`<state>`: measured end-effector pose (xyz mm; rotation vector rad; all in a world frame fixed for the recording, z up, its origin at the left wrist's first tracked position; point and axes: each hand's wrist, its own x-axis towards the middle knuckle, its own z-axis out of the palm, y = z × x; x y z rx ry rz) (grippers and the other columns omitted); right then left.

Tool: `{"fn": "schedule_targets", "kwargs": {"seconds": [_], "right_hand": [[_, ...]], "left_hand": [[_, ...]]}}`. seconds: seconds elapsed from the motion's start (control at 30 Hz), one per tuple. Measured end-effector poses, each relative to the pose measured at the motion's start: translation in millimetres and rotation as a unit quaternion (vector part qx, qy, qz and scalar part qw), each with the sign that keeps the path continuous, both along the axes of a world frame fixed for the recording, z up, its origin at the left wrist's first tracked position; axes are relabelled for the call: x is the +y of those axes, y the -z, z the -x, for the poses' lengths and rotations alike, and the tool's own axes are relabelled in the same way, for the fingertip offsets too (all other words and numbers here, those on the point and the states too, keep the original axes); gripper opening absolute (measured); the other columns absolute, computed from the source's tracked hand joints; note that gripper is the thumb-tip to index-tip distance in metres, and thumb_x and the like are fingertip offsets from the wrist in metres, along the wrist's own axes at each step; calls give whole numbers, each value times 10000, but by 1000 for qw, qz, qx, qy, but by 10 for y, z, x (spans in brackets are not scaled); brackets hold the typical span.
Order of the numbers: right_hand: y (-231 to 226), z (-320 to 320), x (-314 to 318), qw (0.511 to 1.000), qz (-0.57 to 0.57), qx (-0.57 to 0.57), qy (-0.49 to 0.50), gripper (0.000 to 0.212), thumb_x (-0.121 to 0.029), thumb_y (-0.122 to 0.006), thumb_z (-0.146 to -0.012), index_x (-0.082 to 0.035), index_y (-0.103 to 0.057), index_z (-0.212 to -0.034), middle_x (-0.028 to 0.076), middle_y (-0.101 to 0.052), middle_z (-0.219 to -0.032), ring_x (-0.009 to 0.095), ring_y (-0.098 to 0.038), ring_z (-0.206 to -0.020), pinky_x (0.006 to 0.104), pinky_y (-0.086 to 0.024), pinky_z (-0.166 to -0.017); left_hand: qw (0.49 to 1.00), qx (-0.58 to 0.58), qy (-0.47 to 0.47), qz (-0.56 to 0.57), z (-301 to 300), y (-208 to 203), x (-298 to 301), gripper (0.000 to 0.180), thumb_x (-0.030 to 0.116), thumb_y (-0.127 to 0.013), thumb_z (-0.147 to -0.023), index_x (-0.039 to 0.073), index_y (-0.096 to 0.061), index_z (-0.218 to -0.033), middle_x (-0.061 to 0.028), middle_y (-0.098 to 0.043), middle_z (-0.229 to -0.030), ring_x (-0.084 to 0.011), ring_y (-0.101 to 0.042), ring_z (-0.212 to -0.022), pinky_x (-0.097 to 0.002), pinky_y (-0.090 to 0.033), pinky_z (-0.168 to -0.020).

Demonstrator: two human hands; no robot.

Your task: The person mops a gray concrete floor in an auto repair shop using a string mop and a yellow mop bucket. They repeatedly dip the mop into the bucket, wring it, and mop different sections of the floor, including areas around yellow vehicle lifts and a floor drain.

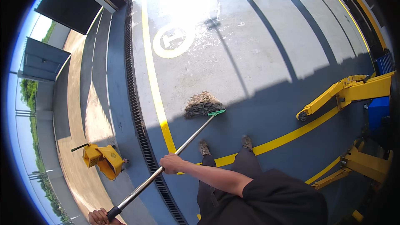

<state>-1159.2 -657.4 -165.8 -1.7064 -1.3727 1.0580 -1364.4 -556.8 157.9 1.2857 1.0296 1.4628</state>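
Observation:
A string mop slants across the view, its metal handle (192, 135) running from the lower left up to a green clamp. My left hand (102, 216) is closed round the black grip (113, 213) at the handle's near end. Farther up the shaft, my right hand (171, 163) wraps round the bare metal, its forearm crossing in front of my legs. The grey-brown mop head (203, 104) lies spread on the grey floor at the shadow's edge, ahead of my shoes (246, 142).
A yellow mop bucket with wringer (109, 162) stands at left, beyond the drain grate (143, 141). Yellow lift arms (333, 93) jut in from the right at low height. Yellow floor lines (155, 83) cross the floor. Bright, wet-looking glare (183, 4) lies ahead.

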Motion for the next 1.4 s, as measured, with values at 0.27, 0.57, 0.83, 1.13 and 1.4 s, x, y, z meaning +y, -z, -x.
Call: {"fn": "schedule_targets", "kwargs": {"seconds": [0.27, 0.57, 0.83, 1.13, 1.4], "right_hand": [[978, -1761, -3555, 858, -4, -202, 473, 192, -187, -628, -903, -94, -579, -743, 122, -632, -757, 361, -646, -821, 493, -492, -880], [1832, -2260, -5726, 772, 77, -295, 558, 283, -199, -662, -984, -29, -514, -813, 187, -590, -919, 425, -580, -974, 544, -468, -921], [1626, -945, -3833, 852, 121, -318, 399, 225, -204, -708, -900, -65, -576, -782, 130, -596, -871, 372, -592, -942, 552, -438, -978], [995, 2772, -136, 983, -116, -56, 128, 151, -69, -729, -808, -109, -586, -783, 70, -615, -801, 307, -623, -892, 504, -410, -1042], [678, 4299, 1953, 985, -97, 14, -142, 97, -152, -675, -937, -99, -629, -869, 75, -626, -973, 278, -593, -1083, 448, -420, -1087]], "left_hand": [[803, -197, 549, 125, -2529, 1546, -1904, 424, 236, -438, -1043, 203, -323, -637, 44, -256, -488, -91, -236, -412, -349, -443, -617], [669, -58, 704, 229, -2726, 2664, -3856, 479, 221, -525, -998, 63, -397, -564, -44, -440, -527, -165, -419, -523, -372, -443, -768], [799, -201, 477, 306, -874, 2489, -2160, 423, 239, -457, -937, 155, -285, -560, 5, -284, -504, -156, -314, -499, -391, -423, -708], [963, -127, 236, 20, 3123, 745, -277, 452, 269, -502, -944, 167, -312, -546, 16, -326, -440, -90, -274, -393, -308, -410, -528], [987, 66, 70, -132, 3940, 601, -386, 441, 250, -465, -1009, 200, -327, -594, 45, -262, -471, -80, -257, -417, -277, -355, -526]]}}
